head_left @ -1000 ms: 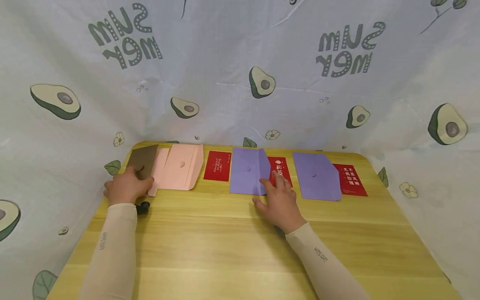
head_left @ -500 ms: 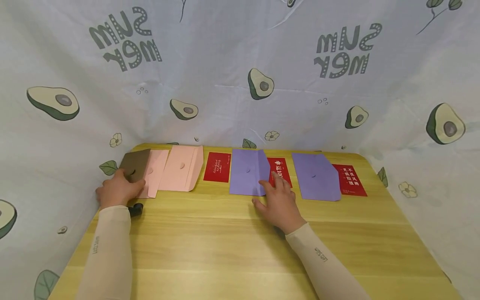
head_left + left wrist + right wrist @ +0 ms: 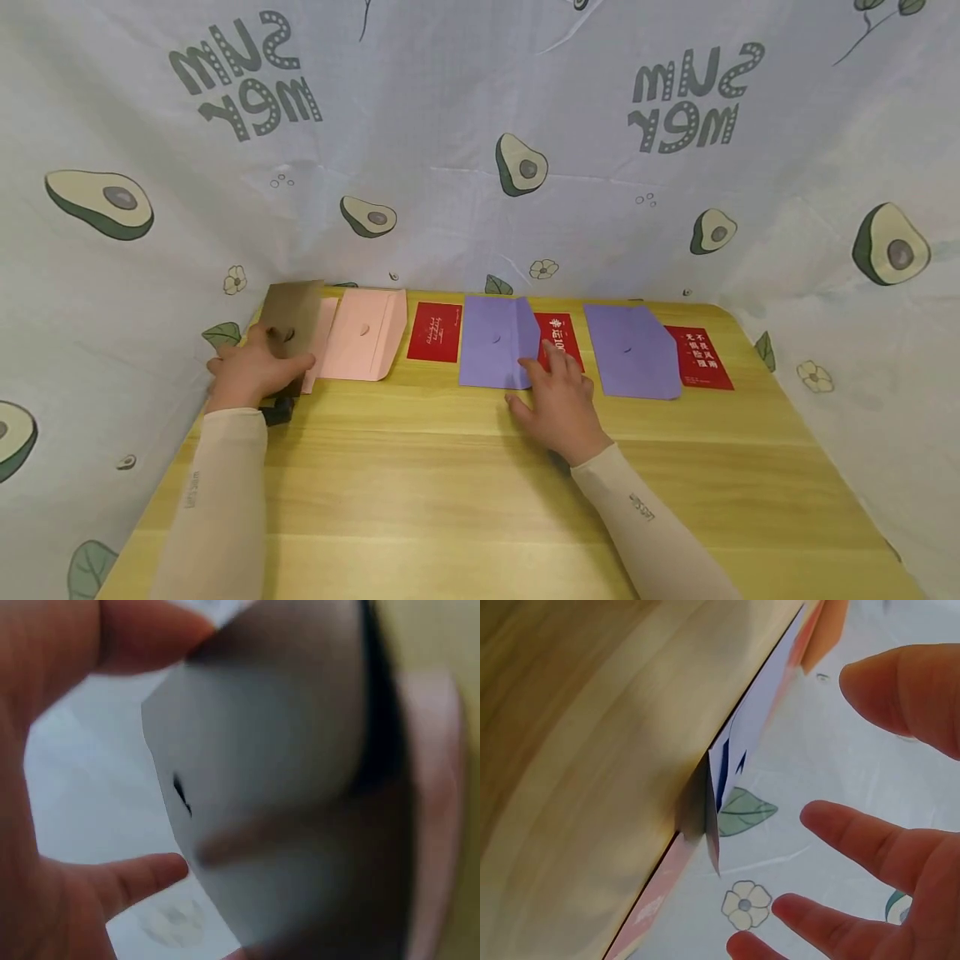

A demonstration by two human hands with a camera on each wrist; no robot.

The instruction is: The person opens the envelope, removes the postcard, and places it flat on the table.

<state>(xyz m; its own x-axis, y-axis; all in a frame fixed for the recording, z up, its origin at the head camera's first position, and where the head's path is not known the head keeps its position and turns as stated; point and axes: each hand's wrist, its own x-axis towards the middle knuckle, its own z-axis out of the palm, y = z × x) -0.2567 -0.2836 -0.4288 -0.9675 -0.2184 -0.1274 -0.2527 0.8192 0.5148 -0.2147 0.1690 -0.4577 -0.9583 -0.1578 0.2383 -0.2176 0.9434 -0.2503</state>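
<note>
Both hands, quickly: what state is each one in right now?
Left hand: closed, holding the brown envelope.
Right hand: open, holding nothing, fingers over the middle red card; whether they touch it cannot be told.

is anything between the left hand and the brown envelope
Nothing visible: the left hand already holds the brown envelope at its edges. The partly covered pink envelope shows past the brown one's right edge, not between hand and envelope.
</note>
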